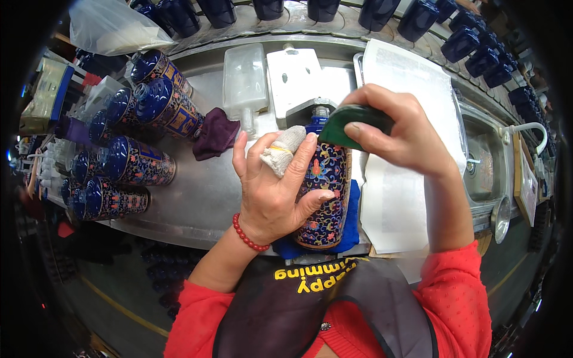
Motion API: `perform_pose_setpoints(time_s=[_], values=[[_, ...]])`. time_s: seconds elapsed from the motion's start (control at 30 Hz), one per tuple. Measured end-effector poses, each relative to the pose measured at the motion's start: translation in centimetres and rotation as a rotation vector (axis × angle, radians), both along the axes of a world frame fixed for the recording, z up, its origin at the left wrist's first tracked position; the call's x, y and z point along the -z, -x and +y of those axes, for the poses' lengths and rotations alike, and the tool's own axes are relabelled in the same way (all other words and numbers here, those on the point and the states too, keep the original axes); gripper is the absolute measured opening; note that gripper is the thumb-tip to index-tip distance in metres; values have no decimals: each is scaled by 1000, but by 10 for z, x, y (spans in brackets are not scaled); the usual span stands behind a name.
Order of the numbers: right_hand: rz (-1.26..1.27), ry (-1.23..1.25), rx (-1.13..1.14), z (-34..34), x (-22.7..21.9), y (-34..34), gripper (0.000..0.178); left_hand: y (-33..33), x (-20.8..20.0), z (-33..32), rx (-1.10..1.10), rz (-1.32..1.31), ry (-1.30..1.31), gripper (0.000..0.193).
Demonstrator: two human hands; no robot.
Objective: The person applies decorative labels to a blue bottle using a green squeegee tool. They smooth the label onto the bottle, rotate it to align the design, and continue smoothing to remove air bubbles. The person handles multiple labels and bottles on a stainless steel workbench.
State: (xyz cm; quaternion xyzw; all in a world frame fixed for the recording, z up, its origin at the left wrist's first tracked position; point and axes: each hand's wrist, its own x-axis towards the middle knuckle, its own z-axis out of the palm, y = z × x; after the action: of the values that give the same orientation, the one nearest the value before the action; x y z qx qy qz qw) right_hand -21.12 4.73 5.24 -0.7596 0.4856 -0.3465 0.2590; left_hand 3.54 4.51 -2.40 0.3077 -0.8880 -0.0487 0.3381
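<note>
Right hand (401, 131): we pinch a green piece (343, 129) by the bottle (331, 200)'s neck | Left hand (271, 200): fingers spread wide, touching the bottle, lying on blue cloth (354, 222); we can't see inside | More bottles (170, 110) left of it, metal table (200, 200) between, table edge near its bottom

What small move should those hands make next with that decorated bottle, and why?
Probably a light stroke of the green scraper-like tool across the shoulder of the floral-patterned bottle: the right hand holds the tool there, while the left hand lies against the bottle, seemingly steadying it on the blue cloth.
</note>
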Motion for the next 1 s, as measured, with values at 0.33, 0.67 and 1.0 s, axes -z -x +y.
perform_pose_setpoints(time_s=[0.33, 0.67, 1.0], values=[[63, -175, -84, -28, -4, 8, 24, 0, -1, 0, -2, -19, -5, 73], [-37, -196, 47, -21, 7, 8, 25, -1, -1, 0, 3, -24, -18, 73], [-599, -267, 343, 26, 42, -3, 24, 8, -12, -12, 167, 40, 80, 51]])
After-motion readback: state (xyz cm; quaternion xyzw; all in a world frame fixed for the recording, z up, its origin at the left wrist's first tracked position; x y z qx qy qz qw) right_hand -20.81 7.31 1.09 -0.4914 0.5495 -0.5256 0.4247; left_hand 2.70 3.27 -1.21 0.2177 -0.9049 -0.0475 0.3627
